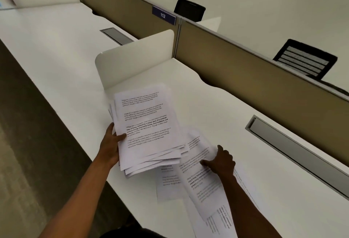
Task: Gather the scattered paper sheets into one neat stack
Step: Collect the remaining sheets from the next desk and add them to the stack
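Note:
My left hand [111,143] grips the left edge of a loose stack of printed sheets [147,124], thumb on top, the sheets fanned out unevenly at the bottom. My right hand [221,162] pinches a single printed sheet [204,183] that curls up from the white desk [255,162]. Several more sheets [170,184] lie spread under and around it, toward the desk's near edge. One more sheet [219,220] reaches the bottom of the view.
A white divider panel [132,60] stands just behind the stack. A tan partition [255,82] with a "112" label [163,15] runs along the far side. A metal cable tray [294,150] sits to the right. Black chairs [306,59] stand beyond the partition.

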Demonstrator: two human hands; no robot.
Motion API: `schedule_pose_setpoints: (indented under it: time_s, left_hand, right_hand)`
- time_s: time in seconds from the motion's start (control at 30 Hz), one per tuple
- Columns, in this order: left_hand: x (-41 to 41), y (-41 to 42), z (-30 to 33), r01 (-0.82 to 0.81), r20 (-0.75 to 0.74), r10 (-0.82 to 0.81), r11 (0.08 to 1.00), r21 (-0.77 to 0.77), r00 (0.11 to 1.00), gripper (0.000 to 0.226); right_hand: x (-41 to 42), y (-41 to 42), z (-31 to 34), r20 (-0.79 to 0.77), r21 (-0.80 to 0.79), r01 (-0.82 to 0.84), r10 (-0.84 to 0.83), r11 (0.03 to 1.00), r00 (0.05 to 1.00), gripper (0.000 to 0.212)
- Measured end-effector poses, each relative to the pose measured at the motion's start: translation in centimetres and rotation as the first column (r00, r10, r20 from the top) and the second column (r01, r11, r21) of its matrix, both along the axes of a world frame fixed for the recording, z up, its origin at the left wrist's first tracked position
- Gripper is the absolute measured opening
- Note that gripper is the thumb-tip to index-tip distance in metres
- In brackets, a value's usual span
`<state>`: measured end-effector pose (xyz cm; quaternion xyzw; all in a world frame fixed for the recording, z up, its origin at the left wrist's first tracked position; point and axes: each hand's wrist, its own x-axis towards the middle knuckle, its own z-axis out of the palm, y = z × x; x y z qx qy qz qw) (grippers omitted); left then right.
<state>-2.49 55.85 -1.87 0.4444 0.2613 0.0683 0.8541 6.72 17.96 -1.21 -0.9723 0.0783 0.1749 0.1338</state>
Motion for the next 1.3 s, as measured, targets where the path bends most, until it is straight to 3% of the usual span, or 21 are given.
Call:
schedule_pose_setpoints:
  time_s: [0.13,0.23,0.3,0.43,0.5,0.63,0.77,0.9,1.07,1.17,1.3]
  left_hand:
    - [0.6,-0.2,0.7,-0.03,0.005,0.03,0.993,-0.111,1.0,0.059]
    - [0.7,0.3,1.2,-0.049,0.032,0.056,0.983,-0.178,0.998,0.055]
    - [0.7,0.6,1.4,-0.059,0.044,0.07,0.977,-0.206,0.997,0.053]
    - [1.1,-1.2,1.4,-0.042,0.041,0.054,0.963,-0.267,0.998,0.053]
    - [1.5,-2.3,1.6,-0.026,0.038,0.038,0.961,-0.276,0.999,0.054]
    - [1.2,-1.4,1.8,-0.019,0.041,0.03,0.967,-0.255,0.999,0.054]
    - [1.0,0.0,0.8,-0.009,0.006,0.01,0.978,-0.209,1.0,0.056]
    - [0.7,0.1,-0.6,0.035,-0.038,-0.041,0.989,-0.145,0.998,0.057]
    - [1.7,-0.5,-1.3,0.132,-0.041,-0.137,0.984,-0.122,0.99,0.057]
    - [2.7,-1.0,-1.2,0.193,-0.04,-0.196,0.978,-0.079,0.98,0.058]
    - [4.0,-1.2,-1.0,0.252,-0.057,-0.252,0.968,-0.017,0.966,0.062]
  right_hand:
    - [0.8,-0.5,0.8,0.089,0.229,0.133,-0.157,0.964,0.984,0.062]
    - [1.7,0.6,1.7,0.04,0.509,0.234,-0.294,0.829,0.955,0.048]
    - [1.7,1.7,1.8,0.012,0.578,0.257,-0.323,0.775,0.946,0.046]
    - [0.3,2.4,0.5,0.004,0.572,0.298,-0.366,0.765,0.931,0.045]
    - [-0.3,2.9,-0.1,0.077,0.491,0.27,-0.349,0.828,0.934,0.049]
    - [-1.7,6.6,-1.1,0.144,0.253,0.105,-0.145,0.962,0.979,0.083]
    - [-1.9,8.8,-1.6,0.176,0.186,-0.007,-0.027,0.983,0.984,0.091]
    - [-1.7,8.4,-1.7,0.105,0.292,0.083,-0.119,0.953,0.987,0.096]
    - [-0.9,6.1,-0.4,0.024,0.548,0.262,-0.328,0.794,0.944,0.047]
    - [-0.8,3.6,1.4,0.024,0.669,0.244,-0.349,0.702,0.937,0.032]
    - [-1.9,-0.9,4.6,0.156,0.735,0.175,-0.414,0.656,0.897,0.034]
